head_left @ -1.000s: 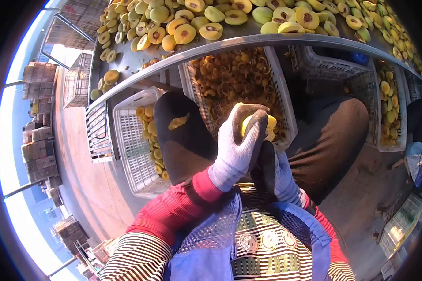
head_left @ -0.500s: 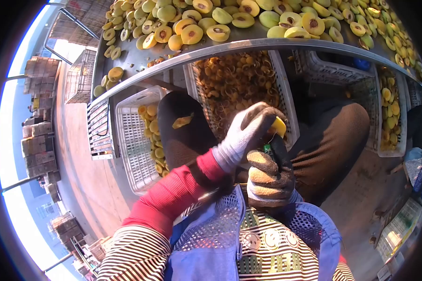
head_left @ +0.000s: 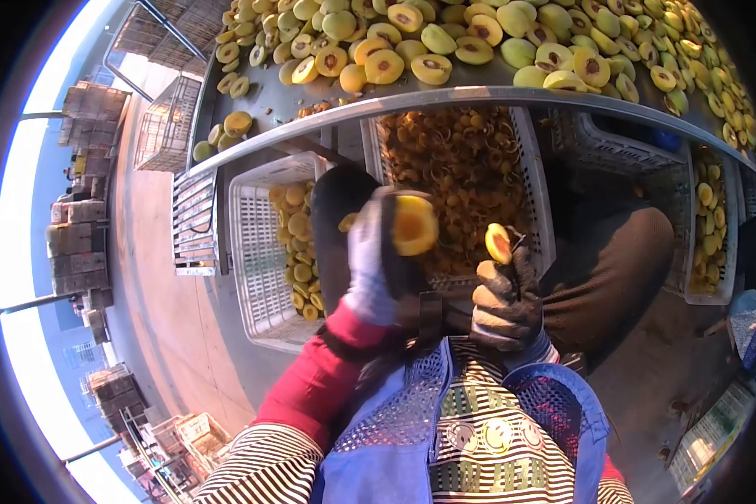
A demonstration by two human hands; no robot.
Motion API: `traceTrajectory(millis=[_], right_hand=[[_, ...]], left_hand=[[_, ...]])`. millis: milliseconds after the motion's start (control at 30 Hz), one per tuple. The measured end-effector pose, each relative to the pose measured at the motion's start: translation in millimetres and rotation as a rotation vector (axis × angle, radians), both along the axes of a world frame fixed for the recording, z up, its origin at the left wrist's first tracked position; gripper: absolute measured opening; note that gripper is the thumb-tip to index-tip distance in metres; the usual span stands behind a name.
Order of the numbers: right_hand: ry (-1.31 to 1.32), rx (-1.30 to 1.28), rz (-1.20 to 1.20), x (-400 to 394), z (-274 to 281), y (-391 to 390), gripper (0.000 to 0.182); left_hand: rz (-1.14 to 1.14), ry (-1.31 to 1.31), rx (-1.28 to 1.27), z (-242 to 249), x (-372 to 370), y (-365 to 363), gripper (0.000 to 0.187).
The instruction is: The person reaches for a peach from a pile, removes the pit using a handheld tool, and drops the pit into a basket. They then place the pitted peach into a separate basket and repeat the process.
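The gloved hands have just moved apart, each with its own bit of yellow fruit, which suggests that the two bits are being handled separately. The left hand (head_left: 370, 252) grasps a fruit half (head_left: 415, 225), cut face showing, over the near end of the middle crate (head_left: 539, 185) of brown scraps. The right hand (head_left: 508, 309) is closed, pinching a fruit piece (head_left: 497, 243) upright above the curled fingers, near that crate's near right corner. Beyond both, the metal surface (head_left: 479, 95) carries many cut fruits, with a small group by its near left corner. Beside the left knee, the left crate (head_left: 252, 260) holds more halves

The left hand is blurred, its fingers partly hidden. A dark tip by the right fingers is too small to name. The surface's far edge is cut off
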State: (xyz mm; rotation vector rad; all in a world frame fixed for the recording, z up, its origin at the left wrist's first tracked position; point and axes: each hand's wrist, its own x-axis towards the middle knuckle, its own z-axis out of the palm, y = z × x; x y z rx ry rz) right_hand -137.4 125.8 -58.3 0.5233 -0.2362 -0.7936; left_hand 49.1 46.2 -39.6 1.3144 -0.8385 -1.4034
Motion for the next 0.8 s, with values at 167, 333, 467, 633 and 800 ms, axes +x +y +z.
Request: traceTrajectory(millis=[167,333,467,633,800], right_hand=[[0.325,-0.012,0.037,-4,5,-10,0.055],[0.843,-0.006,0.196,4,20,-25,0.025],[0.947,-0.048,0.162,3,15,-26,0.032],[0.942,0.05,0.088,-6,2,-35,0.03],[1.09,0.004,0.067,-14,39,-55,0.027]], left_hand=[[0.22,-1.325,-0.259,8,158,-42,0.033],[-0.017,-1.23,-0.385,62,76,-107,0.036],[-0.324,-1.637,-0.037,42,44,-228,0.062],[-0.681,-1.737,-0.175,21,57,-274,0.064],[-0.34,-0.403,-0.056,47,34,-177,0.048]])
